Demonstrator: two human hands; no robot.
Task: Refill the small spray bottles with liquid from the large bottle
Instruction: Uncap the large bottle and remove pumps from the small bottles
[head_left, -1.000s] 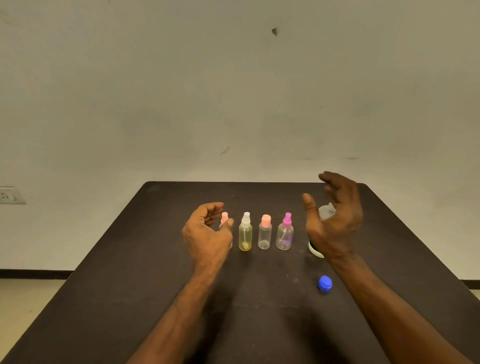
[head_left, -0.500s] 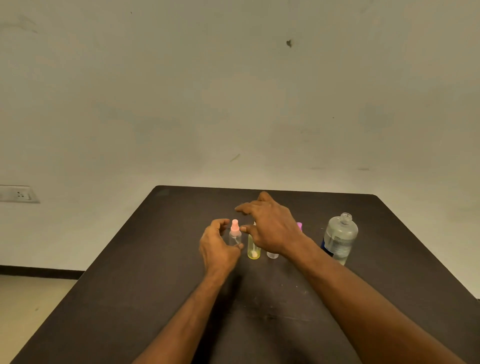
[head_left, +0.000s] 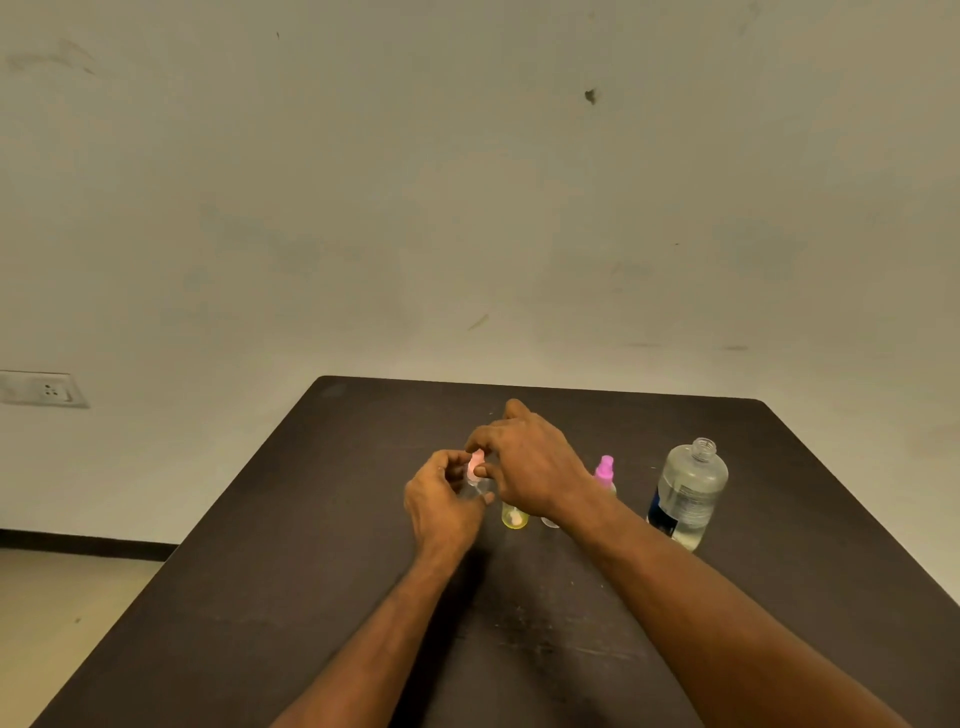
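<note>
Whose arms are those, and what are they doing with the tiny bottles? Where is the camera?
The camera sits on a person's head, looking down, so you see their own arms. On the dark table stands a row of small spray bottles. The left hand holds the clear bottle with the pale pink top, and the right hand pinches that top, probably to unscrew it. Beside it are a yellowish bottle and a bottle with a bright pink top. The large bottle of clear liquid stands open on the right.
</note>
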